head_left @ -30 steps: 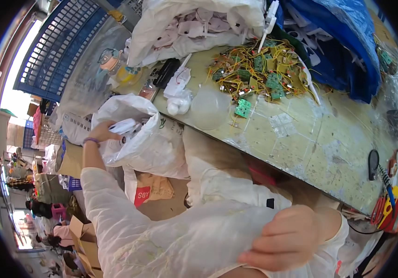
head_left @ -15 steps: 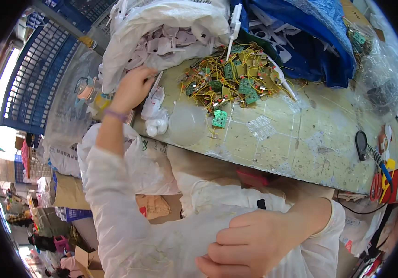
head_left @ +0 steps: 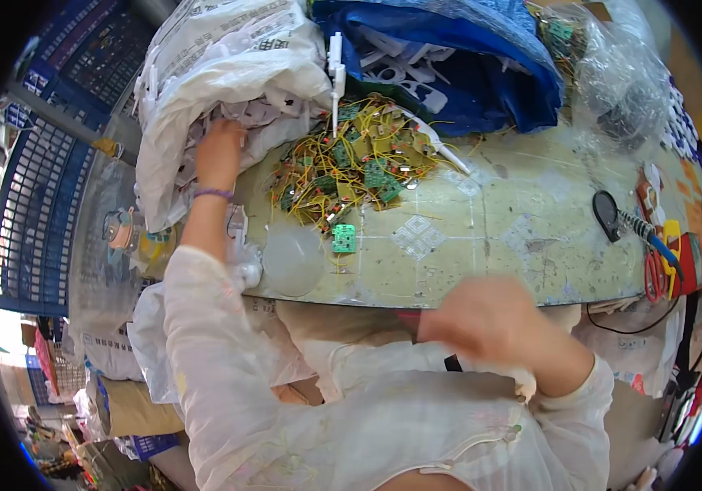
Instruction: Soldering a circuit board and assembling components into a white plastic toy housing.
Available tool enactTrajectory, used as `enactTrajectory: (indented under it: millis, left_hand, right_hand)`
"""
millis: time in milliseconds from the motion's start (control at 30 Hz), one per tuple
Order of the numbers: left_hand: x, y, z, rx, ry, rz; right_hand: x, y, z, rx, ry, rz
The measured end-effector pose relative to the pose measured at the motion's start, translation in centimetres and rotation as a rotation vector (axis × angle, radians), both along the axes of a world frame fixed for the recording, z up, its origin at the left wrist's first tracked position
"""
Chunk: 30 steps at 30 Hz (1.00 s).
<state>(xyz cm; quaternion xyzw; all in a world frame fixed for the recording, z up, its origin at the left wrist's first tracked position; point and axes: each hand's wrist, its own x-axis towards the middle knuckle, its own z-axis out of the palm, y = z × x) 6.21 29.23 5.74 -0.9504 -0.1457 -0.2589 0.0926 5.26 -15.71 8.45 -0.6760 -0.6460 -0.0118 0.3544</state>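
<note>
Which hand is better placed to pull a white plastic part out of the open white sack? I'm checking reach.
Left. The left hand is already inside the mouth of the white sack, on the white parts. The right hand, blurred, sits low by the near table edge, far from the sack.

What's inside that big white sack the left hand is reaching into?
The white sack holds a heap of small white plastic pieces at its mouth, where the left hand rests. The sack's folds hide whatever lies deeper.
</note>
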Motion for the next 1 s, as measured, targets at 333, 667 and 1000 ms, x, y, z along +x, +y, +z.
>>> enactTrajectory:
  millis: [333, 667, 1000]
  left_hand:
    - [-13.2, -12.2, 8.6, -0.868, -0.41, -0.197]
    - [-9.6, -22.4, -2.9, -1.489, 0.191, -0.791]
    - [-7.4, -24.8, -4.8, -0.901, 0.138, -0.635]
  right_hand:
    - [13.3, 5.8, -7.6, 0.243, -0.132, -0.611]
    - [15.9, 4.1, -7.6, 0.259, 0.595, -0.711]
    - [10.4, -7.4, -7.2, 0.209, 1.115, -0.69]
